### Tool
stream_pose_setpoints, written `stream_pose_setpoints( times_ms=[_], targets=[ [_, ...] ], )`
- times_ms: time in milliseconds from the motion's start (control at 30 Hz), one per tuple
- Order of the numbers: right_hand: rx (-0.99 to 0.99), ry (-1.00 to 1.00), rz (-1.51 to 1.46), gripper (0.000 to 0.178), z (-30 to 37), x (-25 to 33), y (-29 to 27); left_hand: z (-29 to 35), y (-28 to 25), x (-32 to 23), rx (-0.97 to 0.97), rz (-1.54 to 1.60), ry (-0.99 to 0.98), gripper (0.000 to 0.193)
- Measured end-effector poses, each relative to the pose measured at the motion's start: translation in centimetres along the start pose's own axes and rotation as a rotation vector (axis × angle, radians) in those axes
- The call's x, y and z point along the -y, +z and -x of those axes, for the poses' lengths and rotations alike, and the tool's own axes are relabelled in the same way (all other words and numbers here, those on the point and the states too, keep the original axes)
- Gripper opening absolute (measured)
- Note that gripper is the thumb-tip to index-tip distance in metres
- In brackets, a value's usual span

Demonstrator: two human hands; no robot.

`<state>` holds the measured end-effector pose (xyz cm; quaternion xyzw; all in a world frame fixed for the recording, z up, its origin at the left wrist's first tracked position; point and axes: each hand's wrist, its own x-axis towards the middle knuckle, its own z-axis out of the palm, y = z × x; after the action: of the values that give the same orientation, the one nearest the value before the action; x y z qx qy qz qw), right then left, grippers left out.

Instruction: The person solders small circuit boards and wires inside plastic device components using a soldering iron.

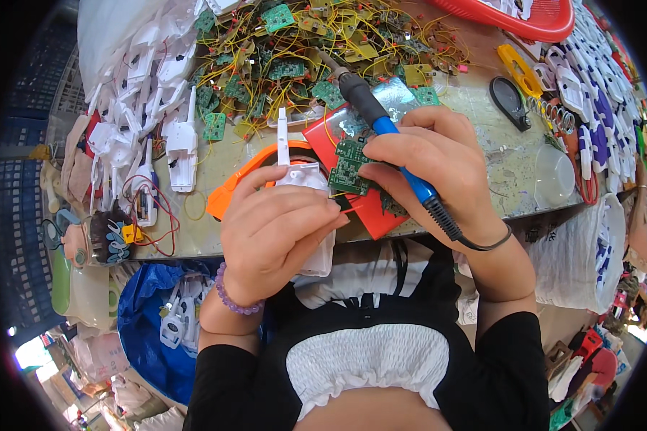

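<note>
My left hand [277,223] is closed around a white plastic housing [318,260], whose narrow stem points away from me. A thin red wire [354,209] shows by its fingertips. In my right hand [449,161] a soldering iron [387,126] with a blue handle lies across the palm, its metal tip toward the far heap. Thumb and fingers of that same hand pinch a green circuit board [349,172] beside the housing. Beneath the hands are a red flat piece [382,219] and an orange curved plastic part [225,195]; the hands partly cover both.
Yellow-wired circuit boards [287,68] heap at the back. White housings [182,147] pile up on the left, white and purple parts [597,93] on the right. A red basket [546,32] stands far right. Below the table's left edge hangs a blue bag [140,316] holding white parts.
</note>
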<state>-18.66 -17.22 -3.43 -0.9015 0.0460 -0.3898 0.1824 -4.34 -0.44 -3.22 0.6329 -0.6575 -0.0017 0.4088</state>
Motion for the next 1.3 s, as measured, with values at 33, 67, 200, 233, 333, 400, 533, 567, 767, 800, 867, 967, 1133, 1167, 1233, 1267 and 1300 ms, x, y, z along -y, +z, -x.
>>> stream_pose_setpoints(
  times_ms=[33,67,200,233,333,400,533,567,767,800,867,967,1133,1167,1233,1267,1300],
  targets=[
    [0.0,-0.001,-0.003,0.027,0.0,-0.1,0.0,-0.3,-0.1,-0.1,0.003,-0.033,0.006,0.022],
    [0.004,-0.005,-0.009,0.027,0.0,-0.1,0.0,-0.6,-0.3,-0.1,0.006,-0.065,0.014,0.021],
    [0.013,-0.018,-0.031,0.025,0.0,-0.2,0.1,-1.8,-0.7,-0.1,0.081,-0.185,0.058,0.021],
    [0.013,-0.017,-0.032,0.025,0.0,-0.3,0.1,-2.1,-0.7,-0.1,0.109,-0.188,0.082,0.022],
    [0.035,-0.028,-0.028,0.024,0.0,-0.4,0.1,-2.7,-0.1,0.6,0.124,-0.132,0.106,0.022],
    [0.036,-0.025,-0.024,0.023,0.0,-0.5,0.1,-2.8,0.1,0.9,0.112,-0.071,0.108,0.022],
    [0.03,-0.023,-0.034,0.024,0.0,-0.7,0.2,-2.8,0.3,1.1,0.127,-0.063,0.113,0.021],
    [0.035,-0.026,-0.032,0.024,-0.1,-0.7,0.1,-2.8,0.3,1.1,0.126,-0.072,0.117,0.021],
    [0.03,-0.025,-0.037,0.025,-0.1,-0.8,-0.1,-2.9,0.4,1.1,0.124,-0.078,0.127,0.021],
    [0.022,-0.032,-0.035,0.026,-0.2,-0.8,-0.1,-2.8,0.5,1.1,0.122,-0.078,0.125,0.021],
    [-0.028,0.039,-0.081,0.029,-0.2,-0.4,-0.2,-2.5,0.5,1.2,0.107,-0.068,0.118,0.022],
    [-0.099,0.162,-0.169,0.036,0.3,0.0,-2.4,-2.3,0.3,1.5,0.111,-0.051,0.148,0.022],
    [-0.56,0.091,-0.185,0.042,3.4,-0.3,-7.0,-2.4,0.5,1.7,0.09,-0.01,0.164,0.023],
    [-0.484,0.05,-0.327,0.04,4.0,-0.4,-8.0,-2.4,0.5,1.7,0.095,-0.008,0.165,0.023],
    [-0.387,0.045,-0.48,0.031,4.9,0.1,-8.8,-2.2,0.4,1.5,0.076,-0.005,0.125,0.022],
    [-0.374,0.046,-0.48,0.028,5.0,0.4,-8.5,-2.2,0.5,1.4,0.065,-0.003,0.096,0.022],
    [-0.362,0.047,-0.478,0.027,5.0,0.7,-8.1,-2.2,0.5,1.4,0.063,0.002,0.096,0.022]
  ],
)
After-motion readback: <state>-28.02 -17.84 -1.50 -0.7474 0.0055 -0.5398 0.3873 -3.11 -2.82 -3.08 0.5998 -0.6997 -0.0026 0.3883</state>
